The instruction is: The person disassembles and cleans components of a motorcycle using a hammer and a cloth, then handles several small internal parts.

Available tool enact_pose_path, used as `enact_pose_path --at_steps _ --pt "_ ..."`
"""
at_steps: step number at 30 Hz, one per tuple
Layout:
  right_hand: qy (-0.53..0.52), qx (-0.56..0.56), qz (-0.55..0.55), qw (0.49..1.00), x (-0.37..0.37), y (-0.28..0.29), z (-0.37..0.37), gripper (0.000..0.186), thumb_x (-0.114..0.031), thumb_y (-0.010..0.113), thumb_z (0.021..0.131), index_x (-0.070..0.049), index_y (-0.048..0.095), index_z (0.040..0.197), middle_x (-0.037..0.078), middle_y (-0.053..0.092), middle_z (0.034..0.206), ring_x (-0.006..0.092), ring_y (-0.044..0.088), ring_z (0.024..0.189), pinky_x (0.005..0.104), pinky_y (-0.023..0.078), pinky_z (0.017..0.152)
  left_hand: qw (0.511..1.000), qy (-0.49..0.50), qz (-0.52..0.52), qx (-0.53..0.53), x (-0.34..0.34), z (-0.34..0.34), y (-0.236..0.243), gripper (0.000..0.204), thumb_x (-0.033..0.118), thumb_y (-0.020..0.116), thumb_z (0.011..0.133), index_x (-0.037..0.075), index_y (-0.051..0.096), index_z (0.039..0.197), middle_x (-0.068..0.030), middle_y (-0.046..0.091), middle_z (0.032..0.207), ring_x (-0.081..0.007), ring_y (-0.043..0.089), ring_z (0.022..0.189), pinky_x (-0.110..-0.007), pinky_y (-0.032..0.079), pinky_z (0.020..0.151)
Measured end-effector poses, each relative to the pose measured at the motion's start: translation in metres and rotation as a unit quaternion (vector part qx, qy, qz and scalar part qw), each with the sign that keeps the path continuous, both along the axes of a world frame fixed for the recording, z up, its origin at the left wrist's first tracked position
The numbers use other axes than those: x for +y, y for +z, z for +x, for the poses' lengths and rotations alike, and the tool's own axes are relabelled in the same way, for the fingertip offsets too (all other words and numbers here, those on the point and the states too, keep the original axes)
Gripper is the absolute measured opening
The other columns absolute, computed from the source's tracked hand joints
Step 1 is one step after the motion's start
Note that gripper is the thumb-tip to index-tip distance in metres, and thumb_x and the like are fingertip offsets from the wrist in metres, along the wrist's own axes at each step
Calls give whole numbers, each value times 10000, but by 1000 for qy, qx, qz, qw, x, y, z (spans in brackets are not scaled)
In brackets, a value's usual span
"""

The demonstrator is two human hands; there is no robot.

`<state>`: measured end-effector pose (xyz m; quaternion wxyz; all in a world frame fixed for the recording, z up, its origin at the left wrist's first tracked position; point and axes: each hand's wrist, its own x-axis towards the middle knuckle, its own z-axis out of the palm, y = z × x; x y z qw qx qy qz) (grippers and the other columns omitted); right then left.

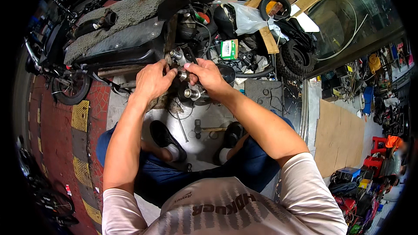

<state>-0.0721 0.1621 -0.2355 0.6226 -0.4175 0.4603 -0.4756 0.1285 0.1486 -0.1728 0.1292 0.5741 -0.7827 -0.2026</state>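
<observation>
Both of my hands meet over a dark metal assembly with shiny silver cylindrical ends, in front of a long black vehicle body. My left hand (154,79) is closed at its left side; its fingertips are partly hidden, and what they grip is unclear. From the right, my right hand (210,77) reaches in with thumb and curled fingers closed around a short silver metal fitting (183,76) in the middle. Just above the fingers sticks out a silver cylinder (176,55). Below them, nearer me, is a round silver end (190,93).
On the floor between my feet lie a hammer (211,129) and a thin metal rod (182,127). Beyond my hands are a green-and-white box (229,49), a clear plastic bag (250,17) and tyres (297,58). A cardboard sheet (339,135) lies right; a person (397,159) is farther off.
</observation>
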Motion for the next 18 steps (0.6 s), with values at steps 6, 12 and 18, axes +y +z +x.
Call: enact_pose_path --at_steps 6,12,18 --pt "-1 2 -9 1000 1 3 2 291 -240 718 946 -26 575 810 20 572 670 105 538 573 291 459 549 1000 2 -19 -8 -6 3 -15 385 384 602 997 13 681 931 -237 690 797 -455 672 838 -539 488 753" --pt "1 23 -18 1000 4 10 1 296 -240 718 947 -29 569 803 22 570 665 104 537 572 288 456 546 1000 16 -11 20 1 1 -12 471 435 557 1029 8 706 895 -243 687 793 -464 668 836 -545 489 744" --pt "0 20 -9 1000 5 12 0 306 -240 718 945 -37 550 790 22 568 664 108 539 572 288 456 550 999 21 45 -14 -5 0 -11 469 459 580 1012 11 691 926 -248 697 848 -445 677 880 -527 490 764"
